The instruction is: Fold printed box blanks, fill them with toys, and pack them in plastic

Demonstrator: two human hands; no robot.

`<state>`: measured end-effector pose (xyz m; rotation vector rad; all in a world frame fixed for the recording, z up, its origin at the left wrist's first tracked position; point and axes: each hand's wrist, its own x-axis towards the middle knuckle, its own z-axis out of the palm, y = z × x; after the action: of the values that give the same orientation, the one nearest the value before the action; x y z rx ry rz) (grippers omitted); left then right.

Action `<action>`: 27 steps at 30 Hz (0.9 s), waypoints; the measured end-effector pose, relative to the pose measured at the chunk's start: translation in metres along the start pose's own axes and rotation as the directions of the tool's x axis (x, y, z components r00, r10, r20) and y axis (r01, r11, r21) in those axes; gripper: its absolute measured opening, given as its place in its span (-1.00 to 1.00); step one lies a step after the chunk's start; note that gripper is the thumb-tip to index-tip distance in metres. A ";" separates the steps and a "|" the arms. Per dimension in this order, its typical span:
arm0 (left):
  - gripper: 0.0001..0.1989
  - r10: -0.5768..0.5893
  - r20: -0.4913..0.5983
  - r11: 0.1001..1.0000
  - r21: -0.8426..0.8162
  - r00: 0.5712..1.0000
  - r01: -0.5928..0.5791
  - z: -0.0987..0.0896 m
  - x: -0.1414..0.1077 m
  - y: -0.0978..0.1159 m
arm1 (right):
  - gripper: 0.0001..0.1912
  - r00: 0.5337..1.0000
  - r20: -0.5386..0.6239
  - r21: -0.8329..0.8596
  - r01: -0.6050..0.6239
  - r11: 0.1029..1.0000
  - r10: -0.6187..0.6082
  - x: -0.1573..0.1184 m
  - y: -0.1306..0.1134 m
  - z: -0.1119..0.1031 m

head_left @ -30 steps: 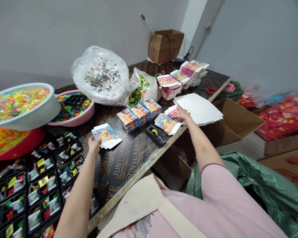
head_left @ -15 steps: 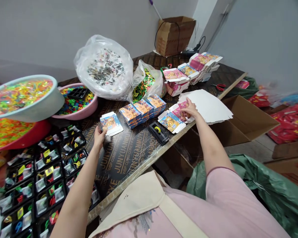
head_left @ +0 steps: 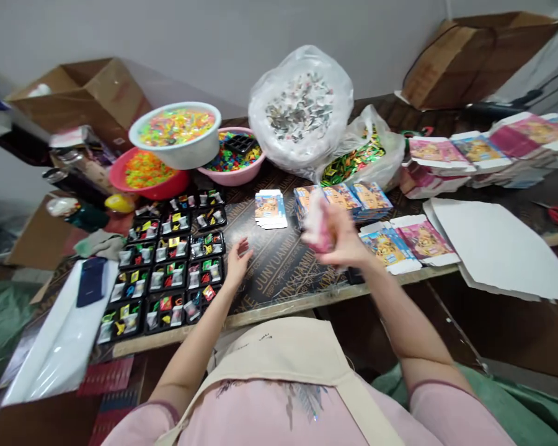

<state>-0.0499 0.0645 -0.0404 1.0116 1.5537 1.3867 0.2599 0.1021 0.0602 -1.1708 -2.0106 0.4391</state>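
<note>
Since pinching presumably steadies the blurred pink carton [head_left: 320, 226], I grip it mid-frame with the right hand [head_left: 346, 238], left hand [head_left: 237, 263] loosely spread near left-side black trays [head_left: 190, 275].

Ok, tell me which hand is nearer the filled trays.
Left. The left hand is just beside the right edge of the filled trays; the right hand is well farther to the right, holding a pink box.
</note>
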 end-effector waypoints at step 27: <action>-0.15 -0.045 0.357 0.744 -0.612 0.933 0.270 0.027 -0.063 0.022 | -0.04 0.818 0.295 0.719 -0.531 0.449 0.494 -0.011 -0.101 0.186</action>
<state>-0.0014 0.0168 -0.0171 0.6000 0.7793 1.4032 0.0641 0.0542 -0.0042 -1.1390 -1.1512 1.5028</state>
